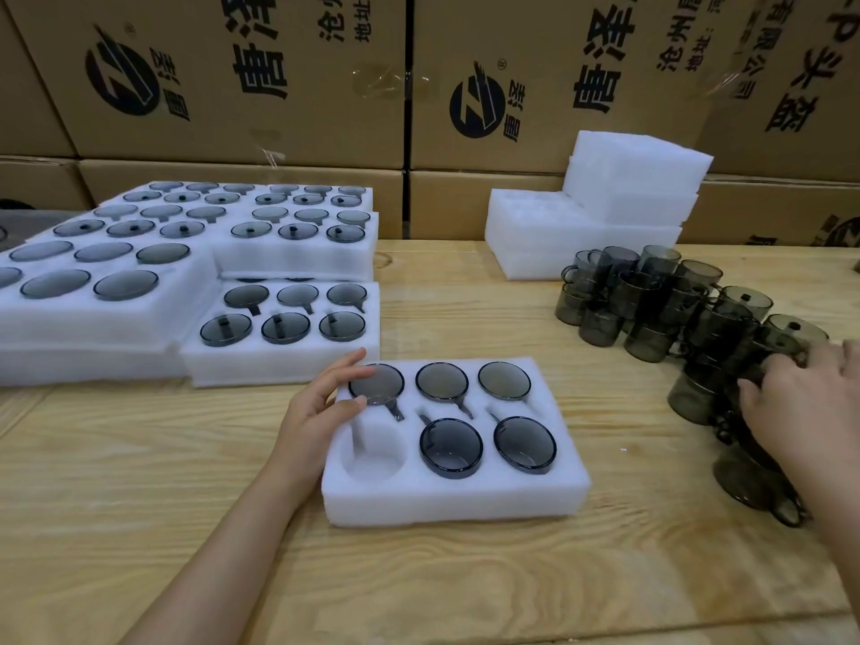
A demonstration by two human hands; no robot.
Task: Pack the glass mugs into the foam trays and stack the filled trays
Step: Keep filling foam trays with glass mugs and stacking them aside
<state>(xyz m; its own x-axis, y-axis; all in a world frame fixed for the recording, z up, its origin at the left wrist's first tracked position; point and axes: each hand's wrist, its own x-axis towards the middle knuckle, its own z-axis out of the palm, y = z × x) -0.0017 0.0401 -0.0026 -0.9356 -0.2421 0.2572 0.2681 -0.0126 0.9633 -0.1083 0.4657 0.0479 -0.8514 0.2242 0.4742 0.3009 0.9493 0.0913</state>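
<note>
A white foam tray (456, 498) lies in front of me on the wooden table. Several smoky glass mugs sit in its holes; the near left hole (374, 451) holds nothing. My left hand (321, 402) rests on the tray's far left corner, fingertips touching the rim of the far left mug (377, 384), fingers apart. My right hand (800, 412) reaches into a cluster of loose grey mugs (675, 309) at the right, its fingers curled around a mug (698, 393) in the pile.
Filled foam trays (279, 360) are stacked at the left and back left. Empty foam trays (595, 216) are piled at the back right. Printed cardboard cartons (242, 86) wall off the far side of the table.
</note>
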